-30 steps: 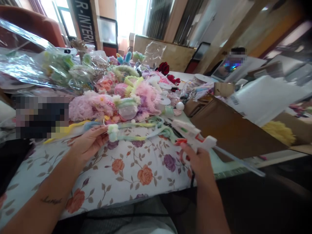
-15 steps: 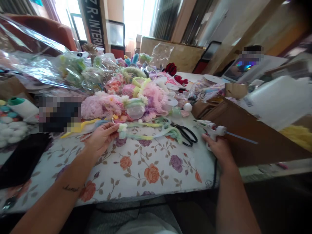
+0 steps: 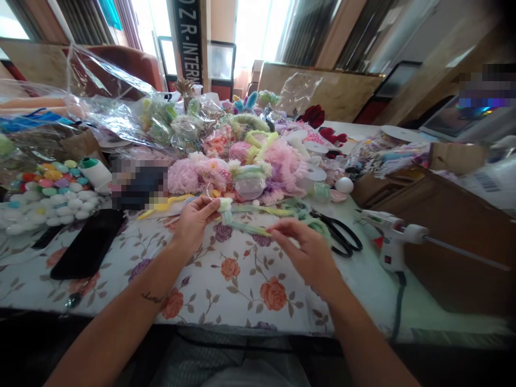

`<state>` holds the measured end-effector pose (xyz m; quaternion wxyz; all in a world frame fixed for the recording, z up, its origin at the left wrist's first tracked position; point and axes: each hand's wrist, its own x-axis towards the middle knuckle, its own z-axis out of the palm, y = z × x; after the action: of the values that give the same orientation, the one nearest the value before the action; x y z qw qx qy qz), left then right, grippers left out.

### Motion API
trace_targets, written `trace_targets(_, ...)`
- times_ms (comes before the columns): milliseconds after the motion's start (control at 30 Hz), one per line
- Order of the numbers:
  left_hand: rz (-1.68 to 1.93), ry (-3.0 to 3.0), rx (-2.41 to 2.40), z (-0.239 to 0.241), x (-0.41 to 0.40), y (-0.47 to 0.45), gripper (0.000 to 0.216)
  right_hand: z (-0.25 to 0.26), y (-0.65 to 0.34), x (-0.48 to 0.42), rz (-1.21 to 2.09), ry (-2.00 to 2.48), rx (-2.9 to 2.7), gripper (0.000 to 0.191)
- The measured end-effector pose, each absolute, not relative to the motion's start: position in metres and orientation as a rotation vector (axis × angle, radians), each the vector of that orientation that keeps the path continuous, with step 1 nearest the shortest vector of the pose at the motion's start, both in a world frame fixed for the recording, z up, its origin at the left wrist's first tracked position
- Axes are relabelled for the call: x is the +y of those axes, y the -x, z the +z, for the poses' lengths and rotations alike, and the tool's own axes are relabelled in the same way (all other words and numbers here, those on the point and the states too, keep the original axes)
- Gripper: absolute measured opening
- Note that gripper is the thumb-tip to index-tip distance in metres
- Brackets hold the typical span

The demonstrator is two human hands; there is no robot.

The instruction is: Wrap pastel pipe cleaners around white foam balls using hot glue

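Note:
Between the thumb and fingers of my left hand (image 3: 195,217) is the end of a small band wrapped in pale green and white fuzzy strip (image 3: 226,207). A loop of white beads shows just above those fingertips. My right hand (image 3: 304,250) pinches a fuzzy pastel strip (image 3: 249,228), green and yellow, which runs from the wrapped piece to the right. Beyond the right hand, the rest of the strip lies bunched on the table. Black-handled scissors (image 3: 342,236) lie beside that bunch. Farther right, a white glue gun (image 3: 389,236) stands on the table with a glue stick out its back.
A heap of pink, yellow and green fuzzy craft pieces (image 3: 242,156) fills the back of the table. At left are a black phone (image 3: 86,244) and bags of pompoms (image 3: 60,209). A brown cardboard box (image 3: 455,242) stands at right, behind the glue gun.
My right hand has let go of the glue gun, now standing on the table, and has moved left to take the fuzzy strip. My left hand keeps its pinch. The view has turned left.

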<state>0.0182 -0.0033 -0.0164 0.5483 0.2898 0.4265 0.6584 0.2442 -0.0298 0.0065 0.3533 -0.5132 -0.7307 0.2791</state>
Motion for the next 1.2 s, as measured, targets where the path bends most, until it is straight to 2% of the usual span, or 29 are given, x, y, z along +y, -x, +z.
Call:
trace_targets(100,1.61,-0.778,1.063,-0.016,-0.004,-0.019,0.033,-0.003,-0.199,-0.011,1.003,1.134,-1.826,0.02)
trace_targets(233,1.673,-0.925,1.152,-0.017,-0.005,-0.018,0.029,-0.018,-0.167,0.003,1.257,1.027,-1.539,0.039)
trace_targets(333,1.693,-1.046,1.24,-0.019,-0.005,-0.016,0.026,-0.021,-0.159,0.002,1.355,0.987,-1.493,0.044)
trace_targets(400,1.688,-1.12,1.298,-0.019,-0.006,-0.015,0.024,-0.022,-0.159,-0.003,1.201,1.045,-1.606,0.039)
trace_targets(600,1.639,-1.147,1.313,-0.02,-0.007,-0.018,0.024,-0.036,-0.17,-0.007,0.192,1.105,-2.066,0.02)
trace_targets(733,1.589,-1.154,1.293,-0.023,-0.006,-0.018,0.025,-0.04,-0.175,-0.004,-0.164,1.008,-2.17,0.019)
trace_targets(900,1.546,-1.188,1.284,-0.025,-0.006,-0.018,0.024,-0.036,-0.177,-0.004,-0.37,0.972,-2.175,0.028)
trace_targets(1200,1.468,-1.213,1.277,-0.023,-0.007,-0.019,0.025,-0.035,-0.181,-0.004,-0.24,0.973,-2.174,0.027)
